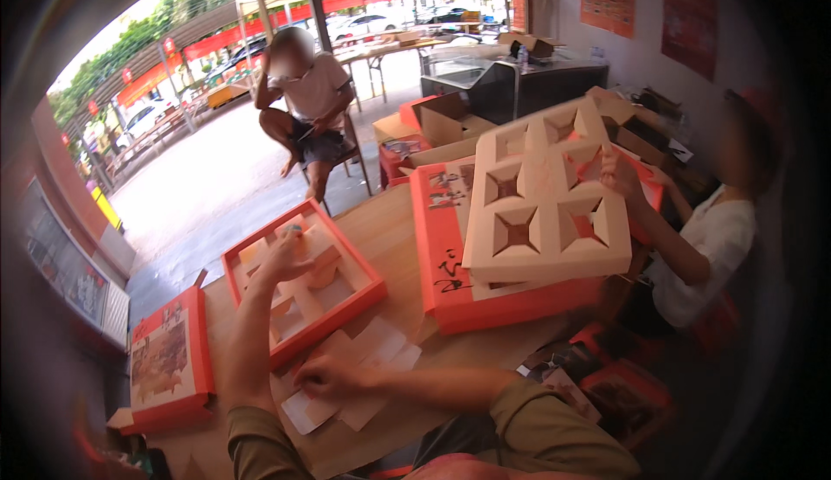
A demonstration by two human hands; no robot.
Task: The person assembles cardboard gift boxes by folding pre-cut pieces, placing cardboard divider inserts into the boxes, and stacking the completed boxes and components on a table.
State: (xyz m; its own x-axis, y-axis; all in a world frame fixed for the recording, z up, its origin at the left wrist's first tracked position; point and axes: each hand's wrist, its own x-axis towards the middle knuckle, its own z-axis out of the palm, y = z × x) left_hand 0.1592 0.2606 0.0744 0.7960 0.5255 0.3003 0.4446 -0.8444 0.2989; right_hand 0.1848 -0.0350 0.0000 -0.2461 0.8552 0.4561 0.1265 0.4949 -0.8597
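My left hand [284, 257] reaches over an open red box [375, 287] on the table, thumb and fingers apart, touching or just above the beige cardboard insert [325, 264] inside. A small teal spot shows by its fingertips; I cannot make out what it is. My right hand [333, 378] is curled above several loose pale card pieces [381, 346] in front of the box. Its fingers are bent together, and whatever they may hold is hidden.
A co-worker's hand [619, 177] at the right holds a beige cardboard tray with cut-out openings [537, 186] over stacked red boxes [441, 302]. A closed red box [169, 354] lies at left. Beyond the wooden table [389, 229], another person [312, 90] sits on a chair.
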